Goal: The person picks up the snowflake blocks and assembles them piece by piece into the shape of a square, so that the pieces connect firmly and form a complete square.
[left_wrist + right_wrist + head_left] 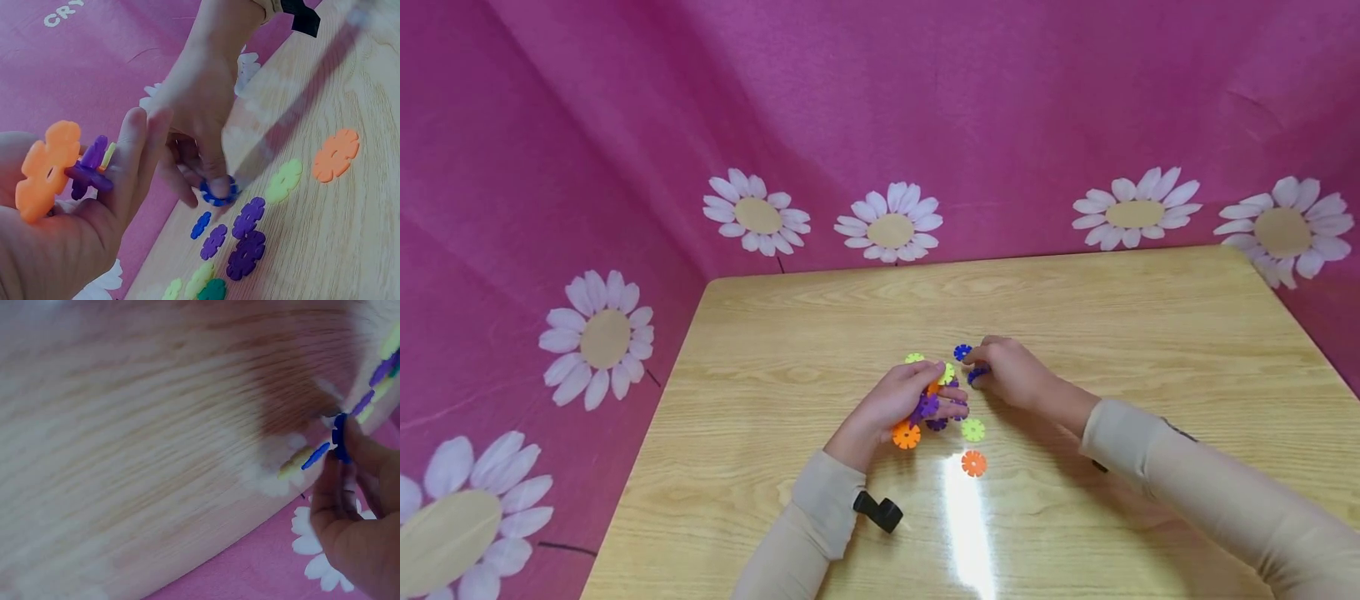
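Note:
My left hand [895, 398] holds several joined notched plastic discs, with its longer fingers stretched out. Among them are an orange disc [49, 170] near the thumb base, purple discs [90, 175] and a yellow-green disc [947, 373]. Between thumb and fingertips, my right hand [1018, 375] pinches a blue notched disc [339, 437] by the tabletop. Another blue disc [962, 352] lies just beyond those fingertips. Purple discs [245, 255] lie on the table between the hands, partly hidden by the left hand in the head view.
On the near side of the wooden table [760, 500] lie a yellow-green disc [973, 430] and an orange disc [973, 463]. A green disc [213, 290] shows at the left wrist view's lower edge. Pink flowered cloth [985, 108] hangs behind the table and at its left.

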A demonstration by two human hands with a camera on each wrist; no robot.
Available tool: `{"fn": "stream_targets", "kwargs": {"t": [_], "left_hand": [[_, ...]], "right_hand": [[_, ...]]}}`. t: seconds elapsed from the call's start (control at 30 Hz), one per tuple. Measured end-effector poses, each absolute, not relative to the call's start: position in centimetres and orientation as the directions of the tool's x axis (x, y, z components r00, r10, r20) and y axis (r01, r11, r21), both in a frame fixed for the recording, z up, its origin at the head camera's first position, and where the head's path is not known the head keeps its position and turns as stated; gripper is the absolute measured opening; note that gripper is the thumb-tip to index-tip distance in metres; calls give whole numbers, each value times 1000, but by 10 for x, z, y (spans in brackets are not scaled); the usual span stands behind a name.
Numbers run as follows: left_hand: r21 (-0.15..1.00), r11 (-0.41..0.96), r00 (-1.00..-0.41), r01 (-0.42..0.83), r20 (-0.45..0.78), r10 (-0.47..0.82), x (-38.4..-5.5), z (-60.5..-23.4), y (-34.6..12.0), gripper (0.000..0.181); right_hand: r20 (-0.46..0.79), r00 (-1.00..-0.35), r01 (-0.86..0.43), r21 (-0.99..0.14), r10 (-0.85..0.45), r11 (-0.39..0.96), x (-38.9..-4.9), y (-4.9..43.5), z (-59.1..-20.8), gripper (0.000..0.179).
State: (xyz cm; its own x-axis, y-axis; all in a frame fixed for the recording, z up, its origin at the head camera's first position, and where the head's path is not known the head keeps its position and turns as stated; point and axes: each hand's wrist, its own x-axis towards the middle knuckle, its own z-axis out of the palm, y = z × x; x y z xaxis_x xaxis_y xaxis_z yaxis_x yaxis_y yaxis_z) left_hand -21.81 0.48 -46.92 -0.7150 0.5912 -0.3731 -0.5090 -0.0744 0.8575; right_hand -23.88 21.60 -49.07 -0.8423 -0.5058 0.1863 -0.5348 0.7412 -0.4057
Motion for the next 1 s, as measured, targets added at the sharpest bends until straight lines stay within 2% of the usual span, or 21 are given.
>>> {"fn": "stream_targets", "kwargs": {"t": [0.1, 0.23, 0.33, 0.5, 0.6, 0.77, 1.0], "left_hand": [[854, -66, -720, -517, -392, 572, -217, -468, 5, 53], [853, -77, -740, -516, -399, 540, -218, -467, 6, 53], [855, -83, -758, -512, -404, 512, -218, -465, 6, 48], [878, -72, -786, -473, -384, 485, -215, -462, 8, 36], [900, -51, -800, -433, -358, 481, -214, -462, 10, 37], [922, -17, -819, -386, -334, 467, -213, -460, 12, 41], [896, -93, -825, -434, -354, 442, -213, -458, 17, 44]], "right_hand": [[168, -891, -442, -535, -422, 720, -236, 218, -478, 12], [113, -943, -294, -720, -312, 629, -225, 220, -457, 6], [92, -957, -235, -796, -274, 557, -215, 220, -447, 7], [193, -943, -305, -827, -271, 472, -199, 212, -444, 7], [253, -928, -354, -828, -273, 436, -193, 207, -446, 7], [277, -924, -370, -824, -264, 429, -189, 203, -444, 7], [270, -928, -350, -867, -258, 356, -177, 194, -421, 7]]}}
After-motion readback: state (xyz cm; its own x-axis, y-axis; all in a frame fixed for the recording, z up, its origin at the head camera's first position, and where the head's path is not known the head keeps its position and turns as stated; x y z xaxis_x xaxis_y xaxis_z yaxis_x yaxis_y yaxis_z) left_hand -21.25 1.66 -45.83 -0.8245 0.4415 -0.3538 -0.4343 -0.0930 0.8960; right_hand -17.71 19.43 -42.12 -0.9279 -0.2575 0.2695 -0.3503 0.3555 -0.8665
